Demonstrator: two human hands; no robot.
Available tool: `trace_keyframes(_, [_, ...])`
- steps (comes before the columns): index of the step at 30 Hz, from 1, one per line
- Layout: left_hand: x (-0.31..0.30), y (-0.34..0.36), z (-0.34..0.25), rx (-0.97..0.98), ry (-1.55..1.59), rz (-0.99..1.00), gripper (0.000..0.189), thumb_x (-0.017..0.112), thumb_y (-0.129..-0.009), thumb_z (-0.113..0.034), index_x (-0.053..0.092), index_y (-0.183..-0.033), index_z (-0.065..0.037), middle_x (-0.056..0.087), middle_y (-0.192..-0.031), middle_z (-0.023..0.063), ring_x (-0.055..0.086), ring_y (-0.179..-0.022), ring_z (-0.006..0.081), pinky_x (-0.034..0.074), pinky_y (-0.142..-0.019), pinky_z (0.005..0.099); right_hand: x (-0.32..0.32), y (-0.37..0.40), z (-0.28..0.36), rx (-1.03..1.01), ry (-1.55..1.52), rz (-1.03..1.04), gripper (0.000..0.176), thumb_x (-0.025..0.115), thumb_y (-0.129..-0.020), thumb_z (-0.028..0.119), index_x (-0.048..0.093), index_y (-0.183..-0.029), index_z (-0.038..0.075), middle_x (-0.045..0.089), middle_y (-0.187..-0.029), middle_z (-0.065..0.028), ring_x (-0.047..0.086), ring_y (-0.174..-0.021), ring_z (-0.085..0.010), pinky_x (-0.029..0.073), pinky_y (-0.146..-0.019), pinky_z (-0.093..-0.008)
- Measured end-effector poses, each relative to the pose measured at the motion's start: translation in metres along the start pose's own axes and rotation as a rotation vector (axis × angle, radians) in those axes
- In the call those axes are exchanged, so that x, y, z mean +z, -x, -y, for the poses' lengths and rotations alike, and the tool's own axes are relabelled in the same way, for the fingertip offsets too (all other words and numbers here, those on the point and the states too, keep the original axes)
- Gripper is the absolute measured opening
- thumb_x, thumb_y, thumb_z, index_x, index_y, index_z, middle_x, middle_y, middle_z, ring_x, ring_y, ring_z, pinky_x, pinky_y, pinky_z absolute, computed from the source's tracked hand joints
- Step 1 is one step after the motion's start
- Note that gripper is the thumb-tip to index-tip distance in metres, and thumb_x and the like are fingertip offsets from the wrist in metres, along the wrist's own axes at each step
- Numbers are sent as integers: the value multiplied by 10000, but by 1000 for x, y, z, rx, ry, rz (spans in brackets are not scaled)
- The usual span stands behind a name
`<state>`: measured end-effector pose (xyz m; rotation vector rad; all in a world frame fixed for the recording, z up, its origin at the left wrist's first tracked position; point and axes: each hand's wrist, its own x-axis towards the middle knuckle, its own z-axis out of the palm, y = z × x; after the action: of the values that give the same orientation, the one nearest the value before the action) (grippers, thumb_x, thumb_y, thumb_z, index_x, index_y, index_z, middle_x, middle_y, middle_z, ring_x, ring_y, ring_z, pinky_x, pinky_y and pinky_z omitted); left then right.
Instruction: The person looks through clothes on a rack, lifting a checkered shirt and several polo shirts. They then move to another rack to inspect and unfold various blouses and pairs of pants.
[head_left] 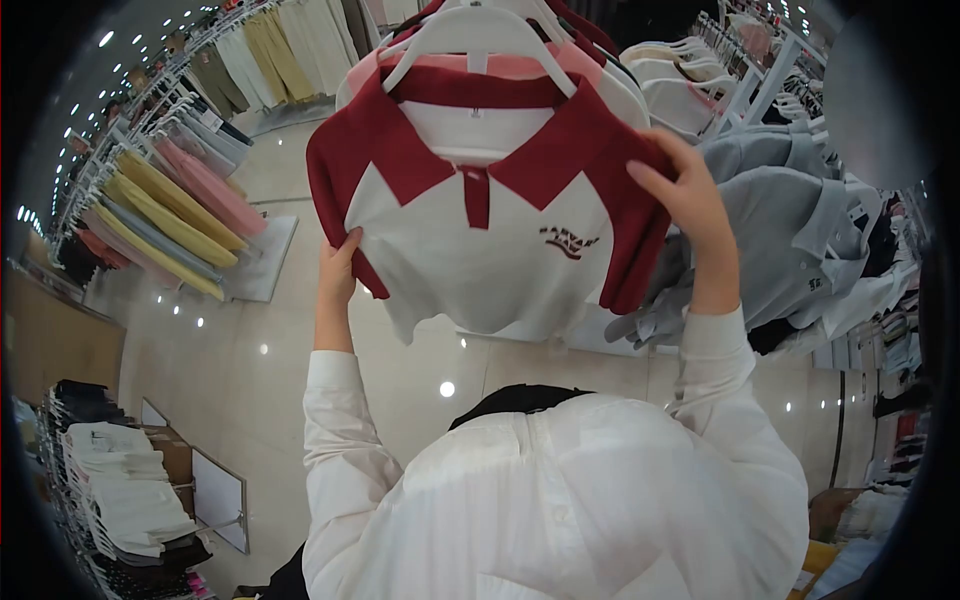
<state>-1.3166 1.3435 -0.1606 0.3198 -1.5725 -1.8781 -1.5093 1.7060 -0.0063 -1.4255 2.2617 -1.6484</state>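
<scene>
A white polo shirt (440, 250) with a dark red collar and sleeves hangs facing me on a white hanger (478, 35). Small dark lettering is on its chest. My left hand (340, 265) is closed on the sleeve at the shirt's left side, thumb in front and the other fingers hidden behind the cloth. On the opposite side, my right hand (692, 195) grips the other red sleeve near the shoulder, its thumb and a finger showing at the front edge. The shirt's hem hangs loose above the floor.
More shirts on hangers crowd behind the polo shirt. Grey shirts (780, 220) hang close to my right arm. Yellow and pink trousers (185, 200) hang on a rack at the left. Folded white garments (120, 485) are at the lower left, above the tiled floor (240, 370).
</scene>
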Motion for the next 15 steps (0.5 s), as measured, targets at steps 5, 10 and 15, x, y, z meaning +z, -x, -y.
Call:
trace_keyframes(5, [-3, -16, -2, -49, 119, 3, 403, 575, -824, -139, 452, -1166, 36, 547, -1085, 103, 531, -972, 176, 429, -820, 293, 30, 27, -29, 150, -479, -97, 419, 653, -762, 84, 506, -1141, -16, 584, -1034, -60, 544, -941, -119, 414, -847, -248])
trace_keyframes(10, [-3, -16, -1, -50, -43, -16, 360, 625, -789, -160, 525, -1066, 47, 596, -945, 85, 561, -848, 157, 445, -741, 284, 53, 41, -58, 205, -566, -310, 412, 642, -775, 64, 491, -1150, -18, 578, -1068, -75, 538, -973, -142, 405, -868, -259])
trace_keyframes(15, [-20, -15, 16, -94, -350, 4, 300, 666, -744, -161, 574, -970, 14, 613, -869, 59, 559, -773, 124, 448, -691, 274, 77, 56, -77, 247, -362, -670, 435, 648, -785, 73, 472, -1170, -27, 550, -1139, -112, 521, -1028, -166, 376, -900, -269])
